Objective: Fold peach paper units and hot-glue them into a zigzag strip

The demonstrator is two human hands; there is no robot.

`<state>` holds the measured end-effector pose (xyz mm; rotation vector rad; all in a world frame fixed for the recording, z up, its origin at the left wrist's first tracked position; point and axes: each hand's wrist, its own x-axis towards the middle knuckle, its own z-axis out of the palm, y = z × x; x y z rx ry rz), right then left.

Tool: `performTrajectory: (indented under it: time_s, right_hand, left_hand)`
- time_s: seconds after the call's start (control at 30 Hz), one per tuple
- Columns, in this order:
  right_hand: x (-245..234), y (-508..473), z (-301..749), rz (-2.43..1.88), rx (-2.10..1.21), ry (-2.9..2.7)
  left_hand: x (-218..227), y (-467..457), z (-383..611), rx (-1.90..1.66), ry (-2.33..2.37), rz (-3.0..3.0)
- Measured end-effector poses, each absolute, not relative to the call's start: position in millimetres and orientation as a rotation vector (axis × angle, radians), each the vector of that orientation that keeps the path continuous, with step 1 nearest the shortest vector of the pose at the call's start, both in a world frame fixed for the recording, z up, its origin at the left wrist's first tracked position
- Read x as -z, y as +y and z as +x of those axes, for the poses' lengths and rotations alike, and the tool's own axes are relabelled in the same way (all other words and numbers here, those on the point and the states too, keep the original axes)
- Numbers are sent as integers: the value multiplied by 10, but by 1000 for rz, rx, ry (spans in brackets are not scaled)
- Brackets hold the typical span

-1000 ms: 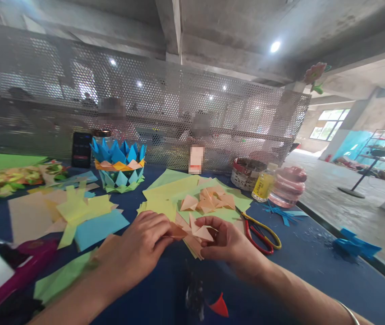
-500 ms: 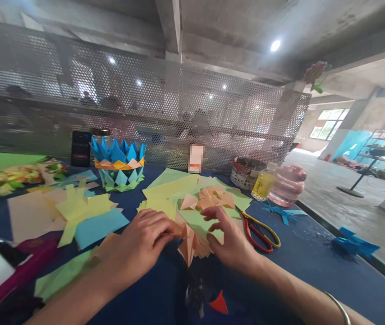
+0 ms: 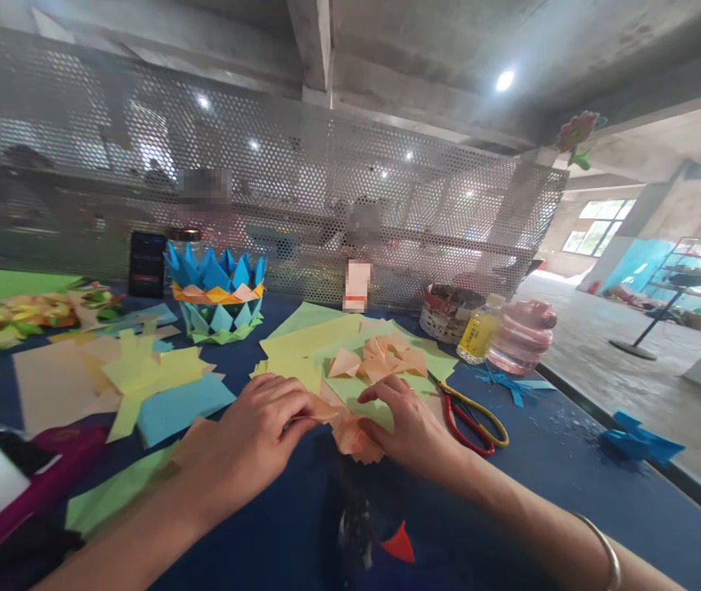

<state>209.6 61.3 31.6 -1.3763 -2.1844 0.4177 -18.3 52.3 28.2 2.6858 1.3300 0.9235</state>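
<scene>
My left hand (image 3: 277,427) pinches a folded piece of peach paper (image 3: 324,409) between thumb and fingers. My right hand (image 3: 409,423) hovers just to its right with fingers curved and apart. Its thumb is by several folded peach paper pieces (image 3: 358,442) bunched at the table's middle; I cannot tell whether it touches them. Behind the hands, more folded peach pieces (image 3: 387,357) lie on green and yellow paper sheets (image 3: 292,361). Red-and-yellow-handled scissors (image 3: 474,419) rest beside my right hand.
A layered blue, orange and green folded-paper ring (image 3: 221,287) stands at back left by a phone (image 3: 147,264). Loose paper sheets (image 3: 184,406) cover the left side. A round container (image 3: 449,316), yellow-labelled bottle (image 3: 478,332) and pink bottle (image 3: 521,336) stand at back right.
The peach piece in my left hand has shifted slightly right. My right hand has moved a little left, its fingers now lower and nearer the bunched peach pieces.
</scene>
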Motion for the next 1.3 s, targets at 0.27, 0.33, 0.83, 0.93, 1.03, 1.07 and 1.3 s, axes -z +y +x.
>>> performTrajectory:
  time_s: [0.27,0.33,0.83,0.93,1.03,1.07,1.3]
  right_hand:
    - [-343,543,2123,-1162,-499,-2319]
    - [-314,542,2107,-1113,-560,-2343]
    - [-333,663,2241,-1218,-1212,-1600]
    - [-348,652,2231,-1192,-1232,-1540]
    - [-351,636,2229,-1190,-1194,-1543]
    - [-341,637,2229,-1202,-1173,-1551]
    - [-197,742,2262,-1356,-973,-1618]
  left_hand:
    - [-337,524,-188,-932,1341,2689]
    - [-338,520,-196,-930,1349,2687]
    - [-297,538,-220,-944,1343,2659]
    - [-293,533,-215,-943,1337,2647]
    - [-297,525,-206,-949,1333,2640]
    - [-298,523,-203,-950,1334,2638]
    - [-288,521,-205,-972,1320,2656]
